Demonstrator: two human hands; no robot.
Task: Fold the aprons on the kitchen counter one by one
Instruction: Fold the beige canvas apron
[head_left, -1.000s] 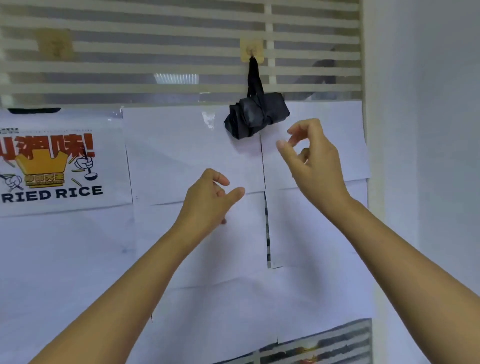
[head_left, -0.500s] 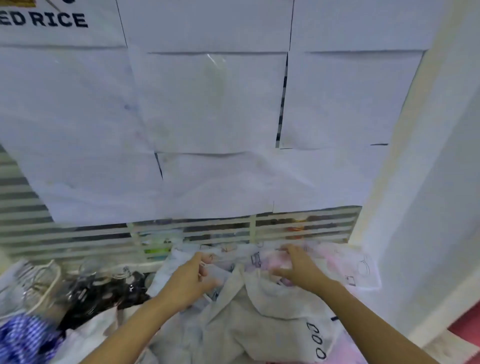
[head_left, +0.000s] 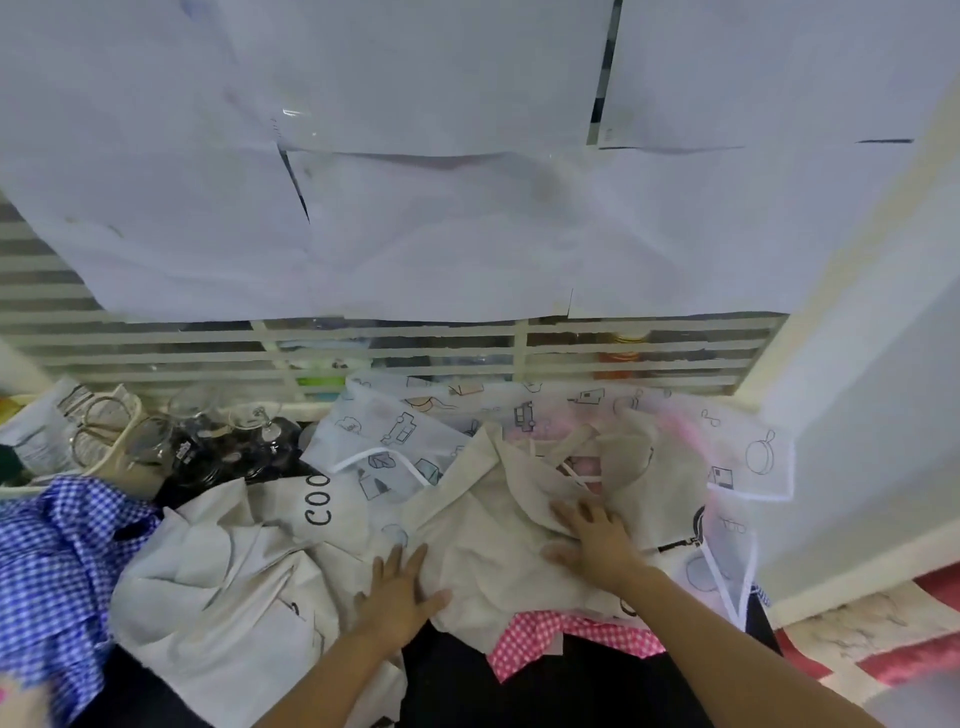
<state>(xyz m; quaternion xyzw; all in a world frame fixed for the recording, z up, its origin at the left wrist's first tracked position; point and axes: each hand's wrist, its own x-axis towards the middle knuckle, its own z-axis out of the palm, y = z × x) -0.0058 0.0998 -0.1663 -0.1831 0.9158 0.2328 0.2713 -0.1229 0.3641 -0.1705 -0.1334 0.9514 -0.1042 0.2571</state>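
White paper sheets (head_left: 441, 223) taped over a slatted screen (head_left: 156, 348). Behind the slats, blurred colourful shapes, perhaps bottles. At far left, clear stemmed glasses (head_left: 249, 415) near a printed packet (head_left: 36, 441). White wall (head_left: 872, 364) at right, marbled floor (head_left: 857, 629) below.

The place looks like a working kitchen or a small food-service corner. The lower half of the frame is heaped with aprons (head_left: 493, 519), one lettered "COO" and another printed with small drawings such as a pan, and clear glassware (head_left: 249, 415) stands at the middle left. Across the centre runs a slatted screen (head_left: 415, 358) with coloured containers (head_left: 623, 353) dimly visible behind it, and taped paper sheets (head_left: 441, 234) cover its upper part.
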